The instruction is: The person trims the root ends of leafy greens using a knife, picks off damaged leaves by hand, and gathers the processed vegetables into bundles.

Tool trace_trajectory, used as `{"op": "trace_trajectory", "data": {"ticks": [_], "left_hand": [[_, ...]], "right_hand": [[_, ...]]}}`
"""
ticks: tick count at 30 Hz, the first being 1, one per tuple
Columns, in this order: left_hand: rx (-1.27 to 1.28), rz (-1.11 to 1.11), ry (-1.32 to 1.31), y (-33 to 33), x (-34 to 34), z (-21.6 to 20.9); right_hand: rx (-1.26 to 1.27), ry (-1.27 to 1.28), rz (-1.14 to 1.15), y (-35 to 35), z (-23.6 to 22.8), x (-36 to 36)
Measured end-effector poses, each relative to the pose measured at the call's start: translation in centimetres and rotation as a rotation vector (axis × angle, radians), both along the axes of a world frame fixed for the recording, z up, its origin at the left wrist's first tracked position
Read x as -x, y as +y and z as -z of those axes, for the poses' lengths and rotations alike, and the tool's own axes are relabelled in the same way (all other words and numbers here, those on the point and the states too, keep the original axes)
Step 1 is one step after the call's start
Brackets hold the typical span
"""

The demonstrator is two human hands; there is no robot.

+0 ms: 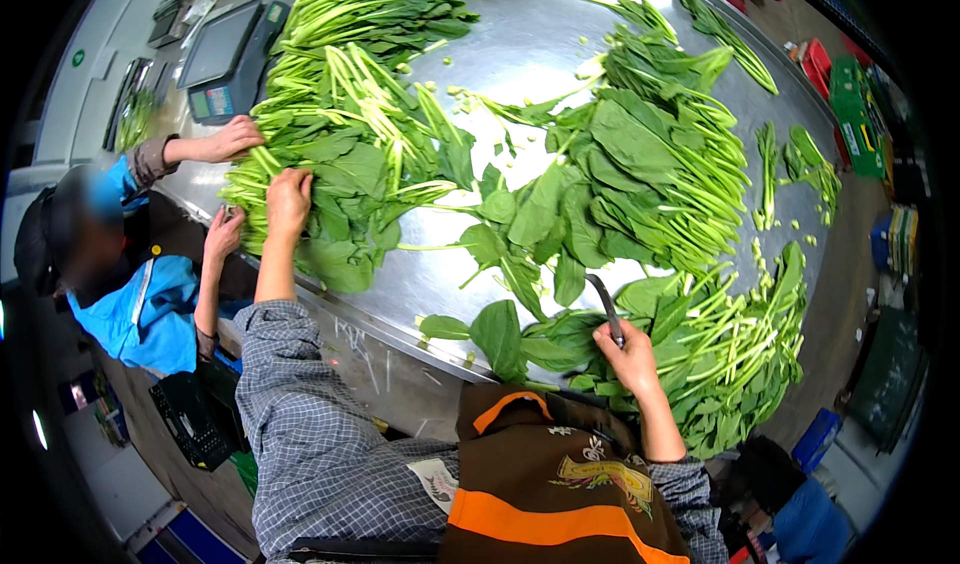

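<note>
My left hand [289, 204] reaches to the left side of the metal table, fingers bent down and closed on leafy greens [345, 169] in a long pile. Its fingertips are partly hidden. In my right hand [627, 352] is a small curved knife [606, 299], dark blade pointing up and away, above loose broad leaves [560, 342] at the near edge. Beyond the knife lies a large heap of greens [640, 164], pale stems to the right. Another heap of greens [735, 349] sits right of my right hand.
A co-worker in blue stands at the left, one hand [235, 139] on the same pile and the other [222, 232] at the table edge. Behind the pile is a weighing scale [225, 59]. Cut stem bits lie on the metal table [480, 54]. A green crate [860, 114] stands off to the right.
</note>
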State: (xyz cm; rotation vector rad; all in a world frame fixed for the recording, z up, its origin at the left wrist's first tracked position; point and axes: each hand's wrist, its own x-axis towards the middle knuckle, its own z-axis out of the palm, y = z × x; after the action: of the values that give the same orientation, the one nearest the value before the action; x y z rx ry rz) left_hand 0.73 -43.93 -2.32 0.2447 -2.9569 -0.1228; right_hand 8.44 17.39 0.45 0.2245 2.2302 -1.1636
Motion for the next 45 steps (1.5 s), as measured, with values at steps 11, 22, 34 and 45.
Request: {"op": "trace_trajectory", "data": {"ticks": [11, 22, 34, 45], "left_hand": [[-0.270, -0.127, -0.186, -0.7, -0.1, 2.3], [0.290, 0.044, -0.222, 18.9, -0.6, -4.0], [-0.650, 0.779, -0.241, 57.3, 3.4, -2.0], [-0.228, 0.839, -0.077, 62.9, 6.3, 2.6]], "right_hand": [[0.042, 0.093, 0.025, 1.8, 1.5, -1.0], [0.110, 0.137, 0.210, 6.1, 0.9, -3.8], [0.212, 0.040, 0.683, 14.6, 0.8, -4.2], [0.100, 0.134, 0.620, 20.1, 0.3, -6.3]]}}
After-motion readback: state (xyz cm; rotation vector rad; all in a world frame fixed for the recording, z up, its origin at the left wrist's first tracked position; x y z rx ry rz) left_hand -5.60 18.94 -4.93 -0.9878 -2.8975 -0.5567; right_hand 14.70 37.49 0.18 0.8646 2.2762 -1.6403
